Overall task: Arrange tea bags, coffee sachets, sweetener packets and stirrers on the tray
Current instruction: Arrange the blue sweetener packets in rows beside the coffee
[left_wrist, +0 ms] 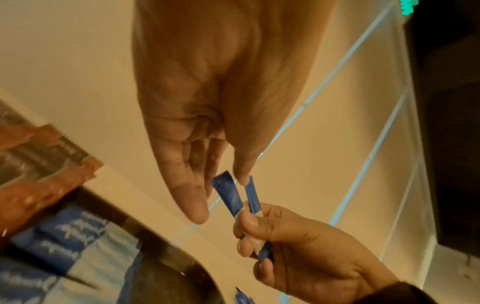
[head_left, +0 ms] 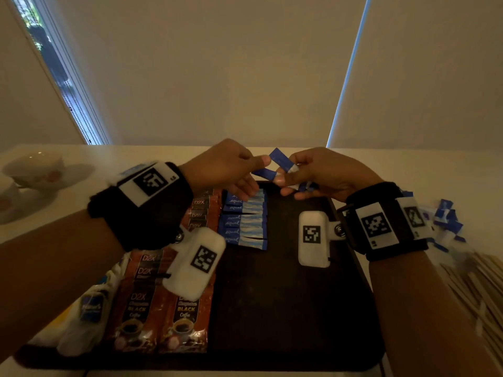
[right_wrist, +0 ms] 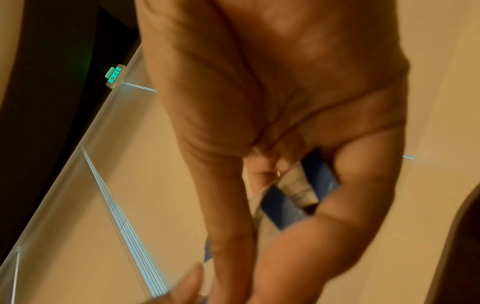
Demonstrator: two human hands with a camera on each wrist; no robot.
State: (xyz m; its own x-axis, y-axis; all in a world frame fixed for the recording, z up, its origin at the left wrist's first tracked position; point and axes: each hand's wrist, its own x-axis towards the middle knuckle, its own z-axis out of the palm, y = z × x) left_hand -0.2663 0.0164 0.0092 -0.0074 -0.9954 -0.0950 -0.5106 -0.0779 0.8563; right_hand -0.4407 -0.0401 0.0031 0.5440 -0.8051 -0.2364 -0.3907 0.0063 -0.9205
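Note:
Above the far edge of the dark tray, my right hand grips a small bunch of blue sweetener packets, fanned out toward my left hand. The left hand reaches in with straight fingers, and its thumb tip touches the fanned packets. The packets show between the right thumb and fingers. On the tray lie a column of sweetener packets, coffee sachets to its left and tea bags at the far left.
A loose heap of sweetener packets and a pile of wooden stirrers lie on the table to the right of the tray. White cups on saucers stand at the far left. The tray's right half is bare.

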